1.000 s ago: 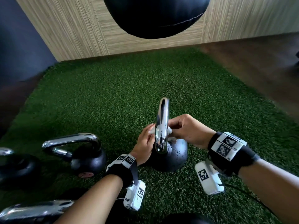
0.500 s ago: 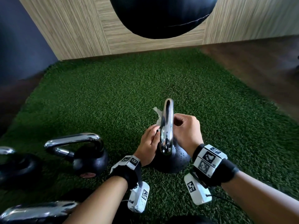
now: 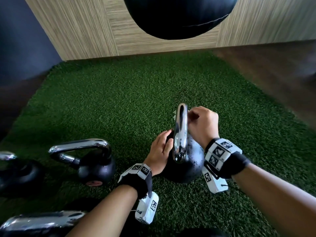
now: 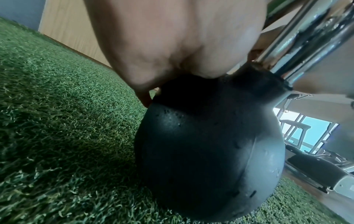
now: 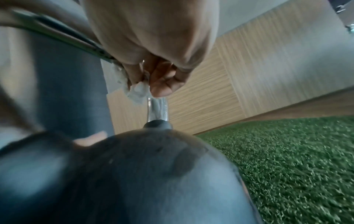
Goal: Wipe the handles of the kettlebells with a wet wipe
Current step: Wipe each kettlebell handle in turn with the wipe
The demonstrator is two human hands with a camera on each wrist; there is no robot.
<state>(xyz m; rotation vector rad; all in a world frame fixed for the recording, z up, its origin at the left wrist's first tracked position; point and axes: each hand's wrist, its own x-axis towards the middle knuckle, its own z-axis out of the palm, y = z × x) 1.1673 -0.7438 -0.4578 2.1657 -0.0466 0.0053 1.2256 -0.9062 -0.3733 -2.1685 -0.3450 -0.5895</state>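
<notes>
A black kettlebell [image 3: 188, 168] with a chrome handle [image 3: 180, 132] stands on green turf in the middle of the head view. My left hand [image 3: 162, 151] cups its body at the foot of the handle, palm [image 4: 172, 45] pressed on the ball [image 4: 210, 144]. My right hand [image 3: 201, 124] is high on the handle's right side and pinches a white wet wipe [image 5: 138, 89] against the chrome [image 5: 157, 109]. A corner of the wipe [image 3: 174, 115] pokes out past the handle. Most of the wipe is hidden by the fingers.
A second kettlebell [image 3: 95, 165] stands to the left, a third [image 3: 17, 175] at the left edge, and another chrome handle [image 3: 42, 221] lies at the bottom left. A black bag [image 3: 179, 16] hangs ahead before a wood wall [image 3: 77, 28]. Dark wooden floor [image 3: 273, 74] borders the turf [image 3: 119, 100].
My right hand has slid with the wipe from the foot of the handle up towards its top. The left hand has stayed low on the kettlebell.
</notes>
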